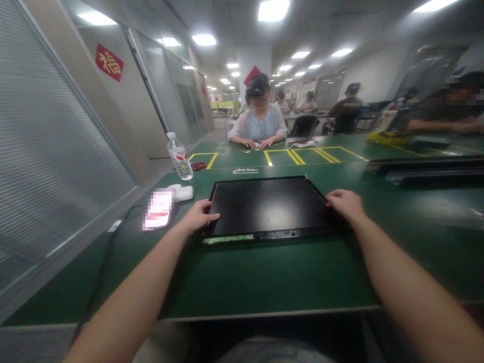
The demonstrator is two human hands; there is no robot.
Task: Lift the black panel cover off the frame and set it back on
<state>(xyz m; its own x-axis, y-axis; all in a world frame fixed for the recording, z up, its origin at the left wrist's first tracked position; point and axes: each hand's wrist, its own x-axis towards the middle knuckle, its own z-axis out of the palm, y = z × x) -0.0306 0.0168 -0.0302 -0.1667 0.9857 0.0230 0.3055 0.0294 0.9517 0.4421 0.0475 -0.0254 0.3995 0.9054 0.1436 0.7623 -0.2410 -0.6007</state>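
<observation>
Arms (138, 285) outstretched | left hand (197, 217), right hand (346, 204) — fingers half-curled, gripping black panel (264, 206) at opposite edges

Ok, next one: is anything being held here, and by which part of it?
A flat black panel, held by its two sides: the left hand grips its left edge and the right hand its right edge.

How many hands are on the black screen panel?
2: left hand at the left edge of the black screen panel, right hand at its right edge; no others show.
</observation>
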